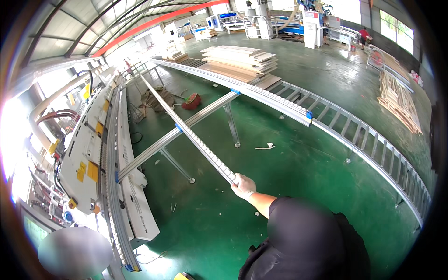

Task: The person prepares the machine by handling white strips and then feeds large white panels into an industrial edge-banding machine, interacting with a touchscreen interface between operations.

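The green floor (pixel 200 233) spreads under nearly everything here, smooth and glossy, catching the window light in white patches. Along the left stands the long machine (pixel 88 168), its pale panels set with yellow plates, and a metal track lined with small white rollers runs beside it. Over on the right a roller frame (pixel 348 144) curves off like a ladder, bare metal rungs between straight side rails. Beyond it I can see a stack of flat boards (pixel 238 60), pale and wood-toned, with uneven edges.

The narrow rail (pixel 205 150) cuts through the middle of all this: straight, light metal, with a close row of white, bead-like pieces along its top. It passes over the grooved metal crossbeam (pixel 149 151) at a small blue block (pixel 178 127), and its near end is in the person's hand. That crossbeam slants from the machine's side to the long rail opposite, on slim metal legs with round feet.

A dark cloth sleeve (pixel 298 224) ends above a bare forearm. The hand (pixel 244 186) is closed, fingers curled around the rail's end; from here I cannot tell where the thumb sits. Farther back on the floor lies a rounded red basket (pixel 192 101), and nearer, a thin, crooked white scrap (pixel 266 147).
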Demonstrator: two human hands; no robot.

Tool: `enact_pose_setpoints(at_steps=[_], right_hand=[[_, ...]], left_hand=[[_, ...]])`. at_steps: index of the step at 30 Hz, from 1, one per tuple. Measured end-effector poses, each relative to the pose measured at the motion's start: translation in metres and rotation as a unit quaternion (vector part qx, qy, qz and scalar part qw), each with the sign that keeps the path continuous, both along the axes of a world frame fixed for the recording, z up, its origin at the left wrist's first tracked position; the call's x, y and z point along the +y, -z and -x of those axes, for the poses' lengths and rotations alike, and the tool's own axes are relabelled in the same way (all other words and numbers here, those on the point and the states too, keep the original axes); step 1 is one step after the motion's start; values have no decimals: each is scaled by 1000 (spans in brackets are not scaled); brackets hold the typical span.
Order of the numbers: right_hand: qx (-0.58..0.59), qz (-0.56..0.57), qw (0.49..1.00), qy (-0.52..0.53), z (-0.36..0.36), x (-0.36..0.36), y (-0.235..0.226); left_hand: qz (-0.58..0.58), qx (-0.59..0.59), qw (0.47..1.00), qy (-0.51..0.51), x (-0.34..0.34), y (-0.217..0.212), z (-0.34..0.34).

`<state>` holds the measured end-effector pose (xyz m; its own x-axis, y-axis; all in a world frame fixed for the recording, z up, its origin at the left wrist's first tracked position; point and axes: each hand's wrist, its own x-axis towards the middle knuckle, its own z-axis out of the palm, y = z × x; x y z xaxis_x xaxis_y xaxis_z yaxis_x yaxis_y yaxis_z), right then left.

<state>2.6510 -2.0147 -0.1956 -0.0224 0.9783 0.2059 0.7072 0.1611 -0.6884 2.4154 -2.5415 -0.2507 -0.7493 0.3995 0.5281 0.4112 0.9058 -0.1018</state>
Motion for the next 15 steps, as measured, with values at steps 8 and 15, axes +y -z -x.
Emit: enact_pose_setpoints(at_steps=[8, 15], right_hand=[[0, 13, 1000, -11, -10, 4, 1], [34, -17, 999, -12, 20, -11, -13]], left_hand=[[0, -1, 1000, 24, 19, 1, 1], [-2, -6, 1000, -1, -5, 7, 0]])
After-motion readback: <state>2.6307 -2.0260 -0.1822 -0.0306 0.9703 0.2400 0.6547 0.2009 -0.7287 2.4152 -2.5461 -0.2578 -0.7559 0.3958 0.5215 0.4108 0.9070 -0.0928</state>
